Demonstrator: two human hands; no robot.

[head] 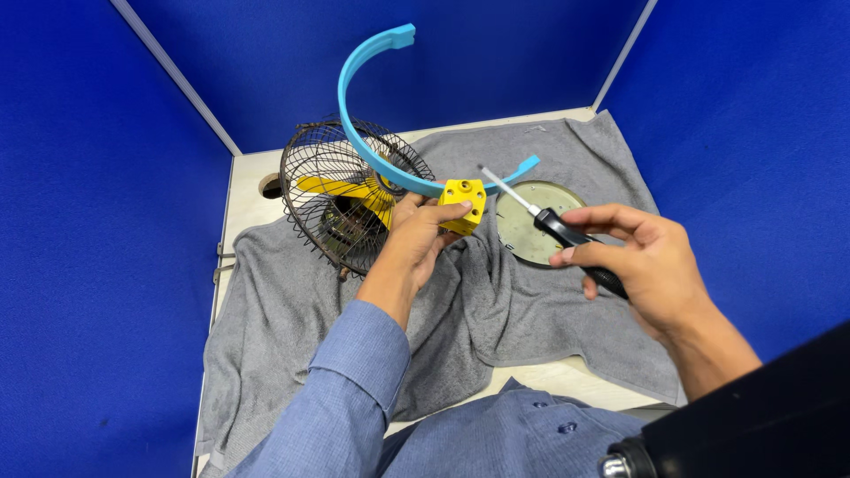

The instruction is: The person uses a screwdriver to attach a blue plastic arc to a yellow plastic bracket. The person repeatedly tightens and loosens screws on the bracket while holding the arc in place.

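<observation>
My left hand [414, 237] grips a yellow plastic block [465, 202] fixed to the back of a small fan. The fan has a dark wire cage [329, 190] and yellow blades [341, 188] inside. A light blue curved bracket [361, 106] arcs up from the fan and over it. My right hand [645, 258] holds a screwdriver with a black handle [577, 243]; its metal shaft [506, 187] points up and left, with the tip just right of the yellow block.
A grey towel [292, 310] covers the pale table. A round metal disc [531, 235] lies on the towel under the screwdriver. Blue partition walls [97, 204] close in the left, back and right. A hole [270, 186] sits in the table at back left.
</observation>
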